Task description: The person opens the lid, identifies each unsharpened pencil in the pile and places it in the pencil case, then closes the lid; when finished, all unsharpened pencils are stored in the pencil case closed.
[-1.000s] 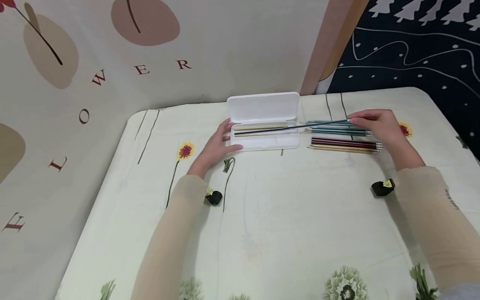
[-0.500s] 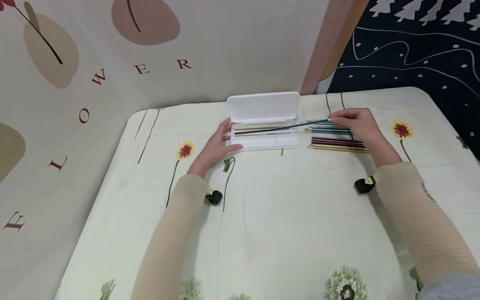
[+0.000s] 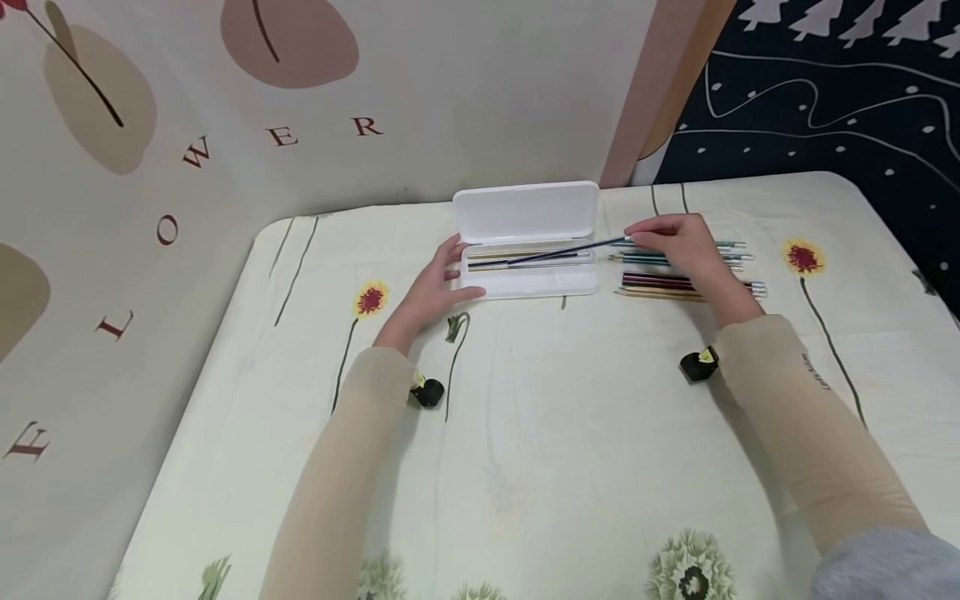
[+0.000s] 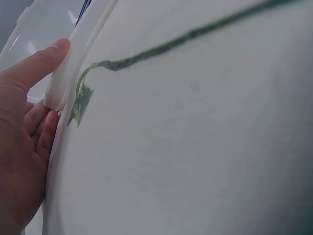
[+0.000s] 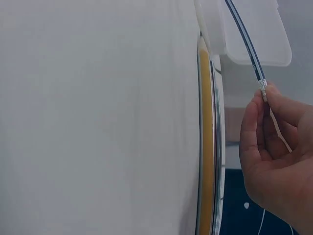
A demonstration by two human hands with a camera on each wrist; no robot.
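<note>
A white plastic pencil case (image 3: 536, 286) lies with its lid (image 3: 525, 212) raised at the back of the table. Several pencils lie lengthwise inside it. My left hand (image 3: 432, 290) grips the case's left end, thumb over the front rim; in the left wrist view the thumb (image 4: 46, 58) presses the white wall and the fingers curl beneath. Between thumb and fingertips my right hand (image 3: 681, 244) pinches the ferrule end of a blue striped pencil (image 5: 247, 44). That pencil slants down to the left, its far end over the inside of the case.
Right of the case lie teal pencils (image 3: 645, 259), partly behind the right hand, and dark red and black pencils (image 3: 648, 278) beside yellow ones (image 3: 652, 292). The floral cloth (image 3: 540, 433) covers the table, and a printed curtain (image 3: 450, 100) hangs behind.
My right hand has moved left toward the case, sliding the blue pencil's raised end along with it. The left hand stays on the case.
</note>
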